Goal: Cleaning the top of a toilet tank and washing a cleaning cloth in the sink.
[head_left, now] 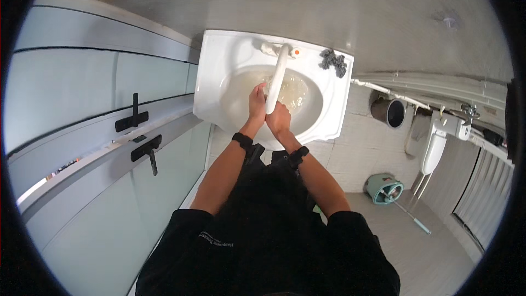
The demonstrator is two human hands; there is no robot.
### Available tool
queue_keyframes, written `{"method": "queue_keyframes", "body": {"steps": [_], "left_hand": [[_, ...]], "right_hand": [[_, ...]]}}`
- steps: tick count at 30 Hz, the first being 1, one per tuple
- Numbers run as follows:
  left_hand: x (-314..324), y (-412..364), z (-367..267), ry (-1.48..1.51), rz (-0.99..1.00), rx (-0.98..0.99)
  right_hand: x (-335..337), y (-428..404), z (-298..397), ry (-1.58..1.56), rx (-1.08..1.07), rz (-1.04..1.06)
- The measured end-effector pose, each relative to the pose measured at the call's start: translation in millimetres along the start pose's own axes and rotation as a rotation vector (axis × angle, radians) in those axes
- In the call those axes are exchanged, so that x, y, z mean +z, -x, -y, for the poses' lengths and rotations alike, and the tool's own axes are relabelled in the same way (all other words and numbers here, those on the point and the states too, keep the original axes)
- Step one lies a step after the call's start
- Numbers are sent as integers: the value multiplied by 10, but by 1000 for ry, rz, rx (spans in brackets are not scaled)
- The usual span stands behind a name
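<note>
My left hand [257,105] and my right hand [279,117] are close together under the end of a white curved faucet [278,78], over the bowl of a white ceramic washbasin [333,102]. The spout covers part of both hands, and whether anything lies between them is hidden. Water [294,92] with glints and ripples shows in the bowl. A dark crumpled scrubber or cloth [333,63] lies on the basin's right rear corner. Each wrist wears a black band.
Left of the basin stand frosted glass doors with black handles [146,148]. To the right are a dark cylindrical bin [387,112], a white toilet [434,152] and a green mop bucket [384,189] with a mop handle [422,226] on the tiled floor.
</note>
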State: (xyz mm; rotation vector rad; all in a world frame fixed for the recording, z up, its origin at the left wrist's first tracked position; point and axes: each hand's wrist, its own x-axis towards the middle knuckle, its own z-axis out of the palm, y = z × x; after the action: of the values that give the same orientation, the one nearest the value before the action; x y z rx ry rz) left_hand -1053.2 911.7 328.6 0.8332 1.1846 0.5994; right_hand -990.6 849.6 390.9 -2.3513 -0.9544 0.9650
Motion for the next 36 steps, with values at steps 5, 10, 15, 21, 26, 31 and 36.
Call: {"method": "queue_keyframes", "body": {"steps": [5,10,15,21,26,31,36], "left_hand": [[206,124,36,39,-24,125],[196,160,39,247,-37,71],[115,130,56,408,-84,-62],[92,238,47,460,-196,-103],[-126,276,32,450,-257,-115],[-227,325,-141,454,-291,-178],[-210,373,-185,361,-203,-233]], "right_hand": [[-117,-39,-110,56,2,39],[-224,-82,-101,161,-170,86],[-331,-103,-124,168,-335,140],[-352,-85,-149,236,-430,230],[-478,2,-92,169,-512,370],[-439,14,-191,30,-735,240],[-414,26,-145,-16,-796,85]]}}
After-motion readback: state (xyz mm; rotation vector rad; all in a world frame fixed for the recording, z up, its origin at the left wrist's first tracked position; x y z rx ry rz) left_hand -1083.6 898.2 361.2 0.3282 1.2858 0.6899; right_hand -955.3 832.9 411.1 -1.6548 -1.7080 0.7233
